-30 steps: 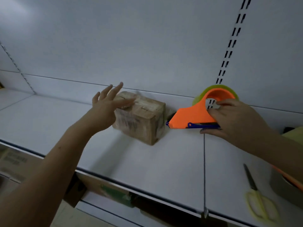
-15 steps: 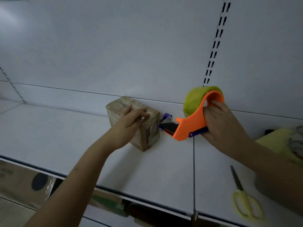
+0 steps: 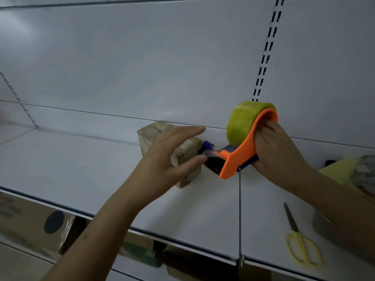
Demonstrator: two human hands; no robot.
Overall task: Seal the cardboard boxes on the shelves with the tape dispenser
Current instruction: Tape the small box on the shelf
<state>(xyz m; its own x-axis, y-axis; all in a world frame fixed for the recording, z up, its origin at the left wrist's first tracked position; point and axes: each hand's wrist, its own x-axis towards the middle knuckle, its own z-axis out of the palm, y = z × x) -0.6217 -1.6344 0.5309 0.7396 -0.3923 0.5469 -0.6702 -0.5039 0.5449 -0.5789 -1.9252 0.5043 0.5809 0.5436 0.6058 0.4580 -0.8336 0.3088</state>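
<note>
A small cardboard box (image 3: 151,130), partly wrapped in clear tape, stands on the white shelf (image 3: 81,169) near the back wall. My left hand (image 3: 168,159) is over its right side with fingers stretched toward the dispenser's blade; the thumb tip reaches the blade end. My right hand (image 3: 278,153) grips the handle of the orange tape dispenser (image 3: 237,159), which carries a yellowish tape roll (image 3: 243,120). Its blue-tipped front end sits against the box's right side. Much of the box is hidden behind my left hand.
Yellow-handled scissors (image 3: 300,244) lie on the shelf at the lower right. A yellow object and another tape roll (image 3: 365,179) sit at the far right edge. Larger cardboard boxes (image 3: 30,220) stand on the level below. A slotted upright (image 3: 265,47) runs up the back wall.
My left hand lifted off the box top and opened toward the dispenser's blade. The dispenser moved left until its front met the box's right side.
</note>
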